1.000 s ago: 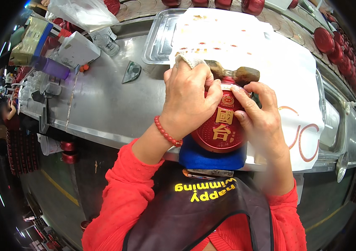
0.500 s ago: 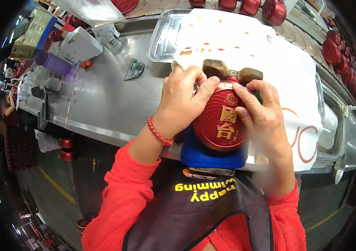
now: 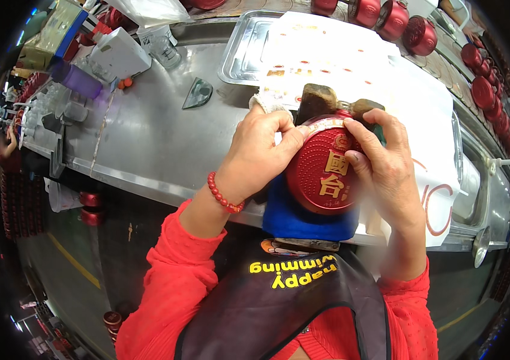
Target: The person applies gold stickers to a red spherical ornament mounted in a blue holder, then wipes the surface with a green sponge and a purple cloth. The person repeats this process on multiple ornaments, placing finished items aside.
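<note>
A round, flat-sided red bottle (image 3: 312, 174) with raised gold characters lies on a blue cloth pad (image 3: 282, 219) near the front edge. Its neck points away, between two worn brown blocks (image 3: 317, 101). Over the bottle's shoulder curves a pale label strip (image 3: 326, 124). My left hand (image 3: 264, 144) is closed at the bottle's left side, its thumb against the strip's left end. My right hand (image 3: 384, 159) grips the other side, index fingertip on the strip's right part, thumb bent on the bottle face. A white cloth (image 3: 270, 103) lies beside my left fingers.
Behind the bottle, white printed sheets (image 3: 357, 66) partly cover a metal tray (image 3: 240, 57). A dark green glass-like piece (image 3: 198, 94) lies on the steel bench (image 3: 147, 120). Several red bottles (image 3: 390, 18) line the far side. A purple container (image 3: 78, 81) stands at left.
My left thumb has slid left and down along the bottle's shoulder, showing more of the strip. My right index finger stays on the strip. The whole view has shifted slightly.
</note>
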Demonstrator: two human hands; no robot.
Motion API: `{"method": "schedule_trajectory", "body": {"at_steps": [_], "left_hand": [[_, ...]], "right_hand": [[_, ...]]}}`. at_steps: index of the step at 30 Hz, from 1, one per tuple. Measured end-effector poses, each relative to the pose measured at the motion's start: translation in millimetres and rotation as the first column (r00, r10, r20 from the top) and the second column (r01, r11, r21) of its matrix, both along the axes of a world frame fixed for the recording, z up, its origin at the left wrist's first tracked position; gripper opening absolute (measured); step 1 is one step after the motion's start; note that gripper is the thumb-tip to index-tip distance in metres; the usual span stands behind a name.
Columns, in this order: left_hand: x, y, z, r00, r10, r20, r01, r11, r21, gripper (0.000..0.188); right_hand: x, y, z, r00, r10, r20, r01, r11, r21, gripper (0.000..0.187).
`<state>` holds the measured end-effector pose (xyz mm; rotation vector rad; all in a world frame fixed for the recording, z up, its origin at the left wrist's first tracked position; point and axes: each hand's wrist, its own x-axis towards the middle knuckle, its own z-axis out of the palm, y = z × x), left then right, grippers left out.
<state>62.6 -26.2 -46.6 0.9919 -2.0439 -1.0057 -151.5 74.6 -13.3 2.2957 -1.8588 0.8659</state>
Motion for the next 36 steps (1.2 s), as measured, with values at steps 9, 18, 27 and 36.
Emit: {"method": "schedule_trajectory", "body": {"at_steps": [9,18,27,36], "left_hand": [[9,4,-3,0.996,-0.053,-0.074,0.061,0.992,0.106,0.035],[34,30,-1,0.989,-0.122,-0.083,0.136,0.970,0.202,0.025],[27,47,-15,0.981,-0.031,-0.193,0.073,0.975,0.211,0.025],[28,51,-13,0.985,0.024,-0.171,0.014,0.976,0.218,0.025]], "right_hand": [[1,-3,-1,0.999,0.024,-0.044,-0.023,1.000,0.005,0.044],[5,-1,-2,0.999,0.015,-0.031,-0.014,0.999,0.037,0.044],[5,2,1,1.000,0.006,-0.026,-0.003,0.995,0.103,0.043],[6,1,0,1.000,0.009,-0.018,-0.007,0.994,0.109,0.043]]}}
